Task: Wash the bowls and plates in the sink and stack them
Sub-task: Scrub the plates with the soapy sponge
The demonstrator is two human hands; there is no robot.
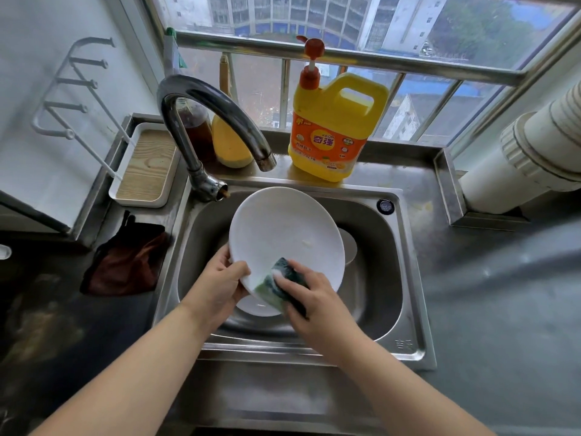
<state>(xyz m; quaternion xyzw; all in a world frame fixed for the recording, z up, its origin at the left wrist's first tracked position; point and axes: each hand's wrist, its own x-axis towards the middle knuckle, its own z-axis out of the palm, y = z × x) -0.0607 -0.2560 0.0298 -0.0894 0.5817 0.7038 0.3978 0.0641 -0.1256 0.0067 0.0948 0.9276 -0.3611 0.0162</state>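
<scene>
A large white plate [283, 231] is held tilted over the steel sink [390, 278]. My left hand [217, 281] grips the plate's lower left rim, thumb on its face. My right hand [311, 297] holds a green soapy sponge [279, 283] and presses it against the plate's lower edge. Under the plate, another white dish [256, 306] lies in the sink basin, and a further white piece [349, 247] shows behind the plate on the right. Both are largely hidden.
The curved tap [220, 121] arches over the sink's back left. A yellow detergent jug [333, 127] with a pump, a yellow bottle [229, 143] and a brown bottle [198, 127] stand on the back ledge. A white rack tray [144, 168] and a dark cloth [125, 262] are on the left.
</scene>
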